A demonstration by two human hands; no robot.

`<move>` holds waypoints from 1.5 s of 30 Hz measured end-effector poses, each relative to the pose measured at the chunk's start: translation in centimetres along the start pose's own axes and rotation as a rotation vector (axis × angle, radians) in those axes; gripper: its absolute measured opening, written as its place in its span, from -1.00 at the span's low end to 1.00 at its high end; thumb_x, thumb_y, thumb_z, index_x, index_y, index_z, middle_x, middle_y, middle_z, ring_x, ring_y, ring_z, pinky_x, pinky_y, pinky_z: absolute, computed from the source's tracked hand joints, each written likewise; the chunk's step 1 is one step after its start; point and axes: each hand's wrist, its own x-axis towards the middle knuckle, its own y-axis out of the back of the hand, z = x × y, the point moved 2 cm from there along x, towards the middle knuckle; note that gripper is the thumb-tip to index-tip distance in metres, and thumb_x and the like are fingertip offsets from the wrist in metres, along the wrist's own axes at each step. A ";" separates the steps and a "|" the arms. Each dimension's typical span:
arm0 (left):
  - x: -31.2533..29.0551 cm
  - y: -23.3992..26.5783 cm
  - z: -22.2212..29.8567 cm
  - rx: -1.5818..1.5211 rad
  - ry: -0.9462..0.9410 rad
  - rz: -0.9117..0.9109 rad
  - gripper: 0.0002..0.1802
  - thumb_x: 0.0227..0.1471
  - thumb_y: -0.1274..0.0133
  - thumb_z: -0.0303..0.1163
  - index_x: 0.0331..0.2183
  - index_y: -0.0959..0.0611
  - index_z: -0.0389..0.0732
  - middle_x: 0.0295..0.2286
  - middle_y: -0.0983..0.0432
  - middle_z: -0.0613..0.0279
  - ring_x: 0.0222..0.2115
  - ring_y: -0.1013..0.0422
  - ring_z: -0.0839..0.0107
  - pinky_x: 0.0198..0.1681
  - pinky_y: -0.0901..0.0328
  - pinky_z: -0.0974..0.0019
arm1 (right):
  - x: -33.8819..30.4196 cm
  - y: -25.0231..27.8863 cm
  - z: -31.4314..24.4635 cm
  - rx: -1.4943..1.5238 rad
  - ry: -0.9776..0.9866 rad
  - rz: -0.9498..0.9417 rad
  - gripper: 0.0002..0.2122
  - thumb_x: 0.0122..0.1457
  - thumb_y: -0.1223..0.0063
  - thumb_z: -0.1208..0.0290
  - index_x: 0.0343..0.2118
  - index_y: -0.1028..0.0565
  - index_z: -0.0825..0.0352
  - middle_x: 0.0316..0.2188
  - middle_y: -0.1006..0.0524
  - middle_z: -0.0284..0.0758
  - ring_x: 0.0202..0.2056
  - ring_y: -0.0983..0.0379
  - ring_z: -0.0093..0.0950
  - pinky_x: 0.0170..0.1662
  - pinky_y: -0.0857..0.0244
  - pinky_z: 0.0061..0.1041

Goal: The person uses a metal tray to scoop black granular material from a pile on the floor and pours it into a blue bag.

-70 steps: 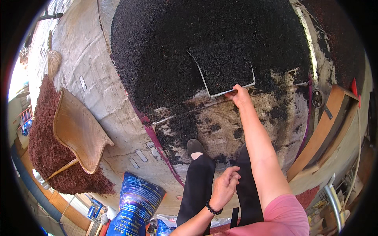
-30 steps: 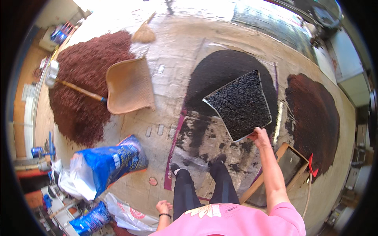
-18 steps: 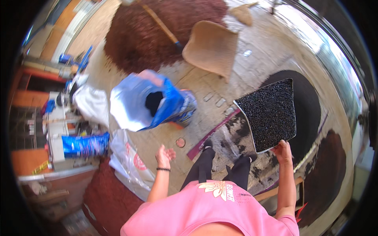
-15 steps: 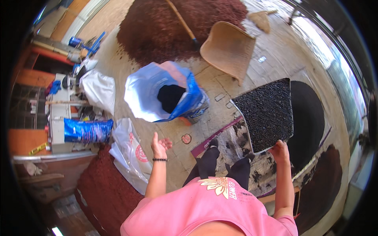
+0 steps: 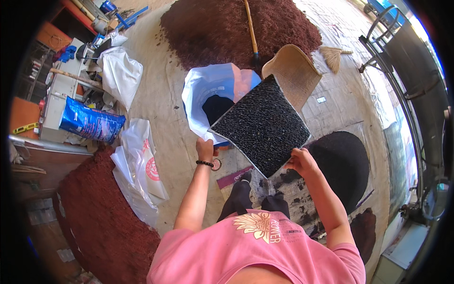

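My right hand (image 5: 302, 162) grips the near right edge of a flat square scoop (image 5: 306, 133) with a pale rim, covered in black granules (image 5: 265, 123). The scoop's left corner reaches over the near right rim of a tall blue and white bag (image 5: 191, 87). Dark material (image 5: 216, 110) shows inside the bag's wide mouth. At the bag's near edge, my left hand (image 5: 206, 149), with a beaded bracelet on the wrist, is closed on the rim. The scoop hides part of the bag's right side.
Beyond the bag lie a red-brown heap (image 5: 203, 33) with a wooden-handled tool (image 5: 250, 28), a tan woven scoop (image 5: 295, 71) and a small broom (image 5: 333, 57). A black pile (image 5: 340, 165) spreads at right. A clear plastic bag (image 5: 137, 165) and another red-brown heap (image 5: 104, 208) are at left.
The scoop of black granules has moved left, from beside the black pile to the bag's mouth. My left hand, open before, has closed on the bag's rim.
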 end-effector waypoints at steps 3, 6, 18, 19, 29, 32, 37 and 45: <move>-1.3 -0.3 -0.1 -0.198 -0.039 0.020 -0.81 -0.32 0.33 -0.61 -0.56 -0.40 -0.36 -0.79 -0.31 0.17 -0.90 -0.21 0.44 -0.92 -0.10 0.43 | 2.0 -1.2 -0.5 -0.073 -0.066 -0.051 -0.87 -0.12 0.20 0.53 -0.58 -0.28 0.53 -0.67 -0.31 -0.22 -0.64 -0.37 -0.32 -0.54 -0.39 -0.32; -1.7 0.0 -0.4 -0.210 -0.063 0.059 -0.80 -0.32 0.34 -0.63 -0.54 -0.38 -0.35 -0.79 -0.29 0.19 -0.91 -0.18 0.46 -0.92 -0.06 0.43 | 3.0 -3.7 -2.2 -0.142 -0.152 -0.015 -0.83 -0.10 0.19 0.50 -0.51 -0.27 0.56 -0.61 -0.36 -0.09 -0.59 -0.40 -0.23 -0.55 -0.39 -0.32; -2.4 -1.7 0.8 -0.108 -0.097 0.109 -0.86 -0.34 0.29 -0.58 -0.60 -0.38 -0.35 -0.83 -0.28 0.17 -0.93 -0.17 0.48 -0.92 -0.07 0.45 | 9.4 -9.1 -8.5 -0.760 -0.006 0.265 -0.55 -0.19 0.02 0.10 -0.46 -0.39 0.52 -0.62 -0.44 -0.15 -0.69 -0.42 -0.39 -0.68 -0.35 -0.53; -2.4 -1.4 0.9 -0.102 -0.090 0.114 -0.86 -0.34 0.30 -0.58 -0.59 -0.38 -0.35 -0.83 -0.29 0.16 -0.93 -0.17 0.47 -0.92 -0.07 0.46 | 9.1 -9.8 -8.8 -0.810 0.009 0.276 -0.53 -0.19 0.02 0.07 -0.49 -0.41 0.53 -0.65 -0.44 -0.17 -0.70 -0.42 -0.41 -0.68 -0.35 -0.54; -0.2 -3.2 0.4 0.054 -0.216 0.117 -0.94 -0.30 0.26 -0.56 -0.65 -0.33 -0.33 -0.84 -0.25 0.15 -0.92 -0.17 0.41 -0.93 -0.03 0.40 | 2.4 -5.2 -11.1 -0.852 0.292 0.376 -0.52 -0.29 -0.03 -0.02 -0.57 -0.49 0.43 -0.61 -0.48 -0.18 -0.52 -0.45 -0.38 -0.38 -0.32 -0.47; 2.1 -1.4 -0.8 0.094 -0.162 0.220 -0.84 -0.27 0.24 -0.46 -0.71 -0.40 -0.30 -0.82 -0.28 0.17 -0.88 -0.19 0.42 -0.89 -0.03 0.42 | -0.4 -0.4 -9.7 -0.597 0.257 0.250 -0.56 -0.29 -0.05 0.07 -0.57 -0.46 0.48 -0.56 -0.47 -0.12 -0.55 -0.45 -0.31 -0.42 -0.33 -0.43; -0.9 -0.3 -1.5 -0.128 0.160 0.103 -0.70 -0.18 0.19 -0.25 -0.50 -0.41 -0.32 -0.66 -0.37 0.07 -0.72 -0.29 0.33 -0.71 -0.21 0.36 | -5.7 14.5 -1.2 -0.023 0.217 0.117 -0.63 -0.22 -0.05 0.22 -0.56 -0.39 0.53 -0.71 -0.42 -0.19 -0.71 -0.41 -0.41 -0.63 -0.33 -0.51; -14.1 -12.9 -11.0 0.614 0.350 -0.214 -0.79 -0.16 0.20 -0.45 -0.39 -0.37 -0.33 -0.68 -0.33 0.09 -0.80 -0.26 0.35 -0.80 -0.16 0.43 | -7.3 37.5 20.0 0.518 -0.056 0.459 -0.72 -0.09 0.09 0.39 -0.36 -0.32 0.52 -0.57 -0.42 -0.20 -0.61 -0.41 -0.42 -0.57 -0.37 -0.58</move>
